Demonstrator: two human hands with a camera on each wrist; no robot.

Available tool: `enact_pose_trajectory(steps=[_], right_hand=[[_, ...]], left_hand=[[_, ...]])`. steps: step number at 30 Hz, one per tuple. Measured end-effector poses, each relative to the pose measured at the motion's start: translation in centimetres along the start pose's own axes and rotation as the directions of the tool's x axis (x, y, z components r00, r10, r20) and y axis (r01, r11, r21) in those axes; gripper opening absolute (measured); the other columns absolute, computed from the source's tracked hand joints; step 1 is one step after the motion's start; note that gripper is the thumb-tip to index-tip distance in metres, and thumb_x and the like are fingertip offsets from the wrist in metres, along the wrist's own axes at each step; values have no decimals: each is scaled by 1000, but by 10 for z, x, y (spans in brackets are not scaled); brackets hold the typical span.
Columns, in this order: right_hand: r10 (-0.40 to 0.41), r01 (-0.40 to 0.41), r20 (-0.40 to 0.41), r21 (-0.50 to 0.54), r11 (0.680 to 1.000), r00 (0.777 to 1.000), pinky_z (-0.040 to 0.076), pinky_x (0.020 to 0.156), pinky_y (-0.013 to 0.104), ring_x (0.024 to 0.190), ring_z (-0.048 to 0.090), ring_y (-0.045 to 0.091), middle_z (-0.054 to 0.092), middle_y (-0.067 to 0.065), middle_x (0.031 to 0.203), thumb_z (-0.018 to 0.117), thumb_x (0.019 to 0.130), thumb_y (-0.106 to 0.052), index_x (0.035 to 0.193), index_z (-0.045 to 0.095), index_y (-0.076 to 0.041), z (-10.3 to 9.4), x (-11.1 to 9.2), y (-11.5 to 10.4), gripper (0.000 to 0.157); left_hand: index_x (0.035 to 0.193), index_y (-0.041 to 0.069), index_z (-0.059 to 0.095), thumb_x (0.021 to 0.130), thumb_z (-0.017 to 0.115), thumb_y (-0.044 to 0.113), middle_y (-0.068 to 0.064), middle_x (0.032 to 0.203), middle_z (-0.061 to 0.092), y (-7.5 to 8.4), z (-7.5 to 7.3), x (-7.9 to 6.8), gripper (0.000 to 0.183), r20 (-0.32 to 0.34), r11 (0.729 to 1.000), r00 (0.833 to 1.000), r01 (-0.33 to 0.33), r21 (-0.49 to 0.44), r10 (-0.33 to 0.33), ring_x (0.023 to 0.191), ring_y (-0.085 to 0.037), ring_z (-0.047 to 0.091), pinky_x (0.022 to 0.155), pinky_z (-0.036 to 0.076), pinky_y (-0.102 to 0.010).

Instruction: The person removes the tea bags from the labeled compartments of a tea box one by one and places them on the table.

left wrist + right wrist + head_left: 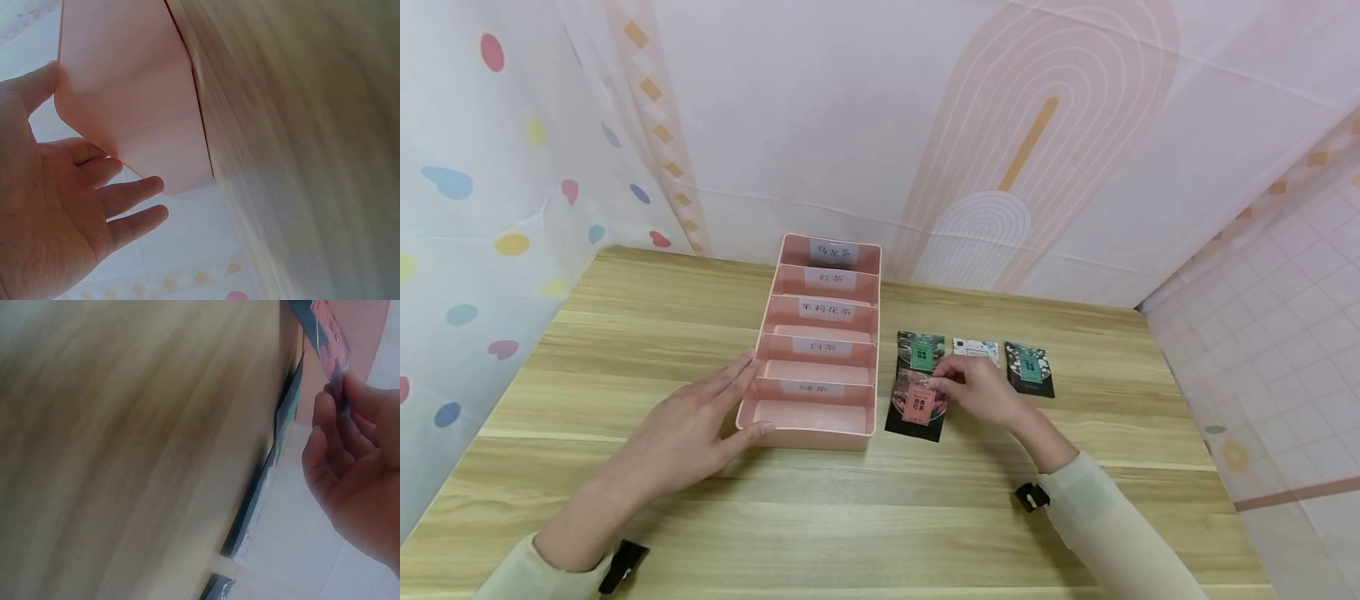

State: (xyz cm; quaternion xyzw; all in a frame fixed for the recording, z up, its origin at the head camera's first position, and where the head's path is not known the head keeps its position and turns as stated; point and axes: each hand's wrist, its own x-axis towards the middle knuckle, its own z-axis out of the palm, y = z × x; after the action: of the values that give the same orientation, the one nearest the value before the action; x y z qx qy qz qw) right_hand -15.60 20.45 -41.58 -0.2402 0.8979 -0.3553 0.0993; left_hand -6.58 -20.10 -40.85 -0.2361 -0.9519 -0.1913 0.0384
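My right hand (981, 390) pinches the upper right edge of a black tea packet with a red label (917, 404). In the right wrist view, thumb and fingertips hold that packet, tilted up off the table. It overlaps a tea packet with a green label (921, 354) just behind it. At the left, a pink divided box (816, 439) has five labelled compartments in a row. My left hand (688, 425) rests against its front left corner, thumb at the front rim and fingers along the left side; the left wrist view shows these fingers loosely extended beside the box wall (137, 94).
Right of the box, a white flowered packet (976, 347) lies partly behind my right hand. Farther right is another dark packet with a green label (1030, 369). The wooden table (820, 525) ends at a patterned cloth backdrop (820, 150) behind and at both sides.
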Motion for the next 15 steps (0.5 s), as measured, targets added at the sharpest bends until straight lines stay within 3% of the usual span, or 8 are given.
enact_pose_trajectory(steps=[15], right_hand=[[55,-41,141,-101,994,988,55,66,27,72,60,9,69,-7,85,72,101,-14,100,77,-9,9,4,5,7]], left_hand=[[158,-3,40,101,66,52,-21,165,36,0,-1,0,84,9,1000,1000,7,3,-7,138,-45,53,107,47,-62]])
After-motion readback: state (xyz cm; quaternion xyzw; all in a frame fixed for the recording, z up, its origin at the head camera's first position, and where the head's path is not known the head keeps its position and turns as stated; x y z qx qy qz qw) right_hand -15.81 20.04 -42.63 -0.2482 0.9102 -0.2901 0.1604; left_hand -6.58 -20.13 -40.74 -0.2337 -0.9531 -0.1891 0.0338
